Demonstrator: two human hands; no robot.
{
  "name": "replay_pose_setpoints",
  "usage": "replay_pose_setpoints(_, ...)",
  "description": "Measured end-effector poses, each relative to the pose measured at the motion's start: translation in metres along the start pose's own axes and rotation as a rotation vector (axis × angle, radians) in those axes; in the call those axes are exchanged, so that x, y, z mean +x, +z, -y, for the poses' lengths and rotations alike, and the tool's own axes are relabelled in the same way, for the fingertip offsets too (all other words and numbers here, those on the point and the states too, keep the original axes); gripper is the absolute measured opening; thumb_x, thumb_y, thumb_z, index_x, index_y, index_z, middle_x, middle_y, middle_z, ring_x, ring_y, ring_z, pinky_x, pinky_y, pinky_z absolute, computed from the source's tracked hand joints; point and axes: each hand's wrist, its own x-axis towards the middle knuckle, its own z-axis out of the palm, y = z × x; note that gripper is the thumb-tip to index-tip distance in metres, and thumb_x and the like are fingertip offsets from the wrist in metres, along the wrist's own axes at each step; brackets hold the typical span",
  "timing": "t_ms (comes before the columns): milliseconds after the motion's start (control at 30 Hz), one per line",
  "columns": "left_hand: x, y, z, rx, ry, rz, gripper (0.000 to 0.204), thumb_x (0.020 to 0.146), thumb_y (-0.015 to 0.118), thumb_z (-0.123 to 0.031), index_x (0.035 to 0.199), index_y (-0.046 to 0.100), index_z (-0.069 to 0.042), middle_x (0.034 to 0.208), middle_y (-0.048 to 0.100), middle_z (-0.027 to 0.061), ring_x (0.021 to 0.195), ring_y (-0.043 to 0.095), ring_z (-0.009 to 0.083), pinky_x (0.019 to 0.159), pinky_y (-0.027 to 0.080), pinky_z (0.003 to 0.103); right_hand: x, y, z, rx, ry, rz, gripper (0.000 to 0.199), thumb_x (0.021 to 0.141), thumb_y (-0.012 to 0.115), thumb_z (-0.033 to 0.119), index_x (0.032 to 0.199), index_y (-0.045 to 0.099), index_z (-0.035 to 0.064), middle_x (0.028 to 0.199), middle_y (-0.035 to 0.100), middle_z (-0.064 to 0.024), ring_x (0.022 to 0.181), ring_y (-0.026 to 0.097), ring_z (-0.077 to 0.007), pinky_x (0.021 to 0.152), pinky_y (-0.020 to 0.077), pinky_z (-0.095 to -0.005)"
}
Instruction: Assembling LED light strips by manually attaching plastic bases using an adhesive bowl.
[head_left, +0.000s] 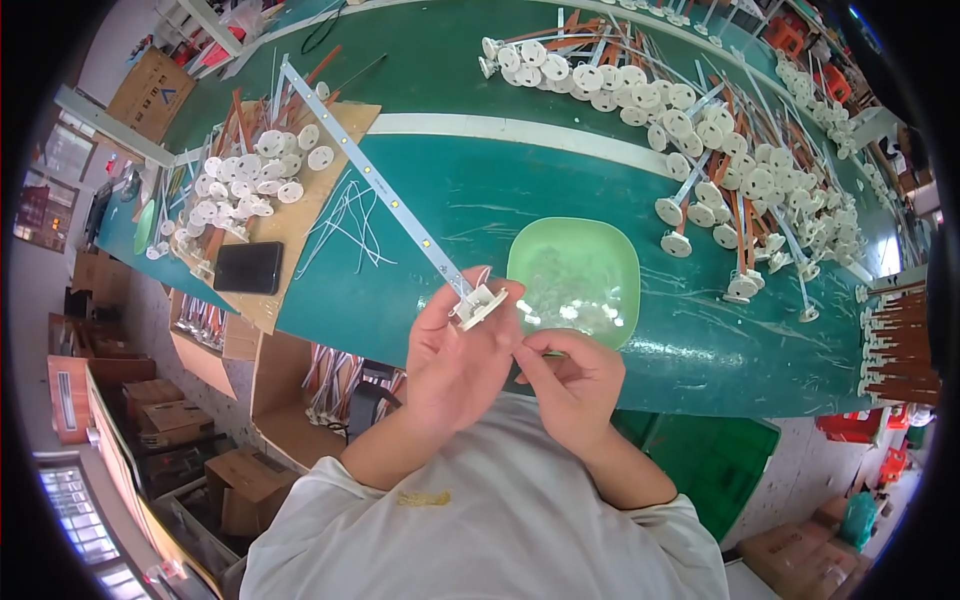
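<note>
My left hand [458,350] is closed around the lower end of a narrow LED light strip [367,170]. A white round end cap [483,308] sits at that end, over my palm, and the strip slants up and away to the left. Close beside it, my right hand [577,385] is pinched, thumb against forefinger, near the fingertips of my left hand. Whatever is in that pinch is too small to make out. Just beyond my right hand stands a light green tray [572,224] with small clear and white bits inside.
Strips with white round caps lie in a large pile [740,165] at the right and a smaller pile [250,180] on cardboard [345,125] at the left. Beside them are a black phone [248,268] and thin white wires [350,225]. A green crate [715,465] stands below the table edge.
</note>
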Motion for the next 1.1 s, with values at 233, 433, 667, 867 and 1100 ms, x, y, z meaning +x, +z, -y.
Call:
replay_pose_setpoints(233,-0.004,-0.006,0.002,-0.281,-0.045,0.079,0.05,0.096,0.055,-0.024,0.14,0.039,-0.006,0.135,0.049,0.0173,0.097,0.049,0.0179,0.082,0.04,0.03,0.001,-0.005,-0.001,-0.391,-0.487,0.027,0.009,0.077,0.067,-0.01,0.084,0.063,-0.0052,0.075,0.065,-0.0129,0.063,0.062,-0.0194,0.055,0.0493,-0.0255)
replay_pose_setpoints(433,-0.007,-0.004,0.007,0.065,-0.062,0.133,0.052,0.094,0.059,-0.023,0.14,0.036,-0.013,0.138,0.047,0.0139,0.133,0.038,0.032,0.1,0.038,0.038,0.004,-0.015,0.018,-0.469,-0.662,-0.066,0.01,0.072,0.064,-0.012,0.08,0.062,-0.0051,0.073,0.064,-0.0136,0.059,0.061,-0.0246,0.055,0.0482,-0.0285)
replay_pose_setpoints(667,-0.012,-0.003,0.014,-0.022,-0.111,0.217,0.056,0.093,0.052,-0.004,0.145,0.035,-0.017,0.146,0.04,0.014,0.14,0.027,0.0374,0.113,0.026,0.051,0.01,-0.006,0.019,-0.476,-0.783,-0.039,0.012,0.07,0.065,-0.011,0.08,0.062,-0.0054,0.074,0.065,-0.015,0.063,0.064,-0.0277,0.057,0.052,-0.0314)
replay_pose_setpoints(867,-0.018,-0.007,0.022,-0.051,-0.067,0.263,0.056,0.093,0.053,-0.003,0.145,0.035,-0.015,0.148,0.037,0.0135,0.14,0.027,0.0369,0.114,0.023,0.051,0.008,-0.002,0.018,-0.524,-0.867,-0.092,0.01,0.071,0.063,-0.01,0.08,0.062,-0.0057,0.074,0.064,-0.0155,0.063,0.065,-0.0288,0.056,0.0527,-0.0316)
replay_pose_setpoints(1100,-0.023,-0.012,0.025,0.004,-0.031,0.252,0.054,0.094,0.051,-0.005,0.145,0.034,-0.01,0.144,0.041,0.0152,0.138,0.03,0.0376,0.115,0.02,0.051,0.002,0.009,0.022,-0.599,-0.85,-0.091,0.01,0.072,0.06,-0.008,0.081,0.063,-0.0061,0.075,0.064,-0.0157,0.061,0.064,-0.0289,0.054,0.0518,-0.0309)
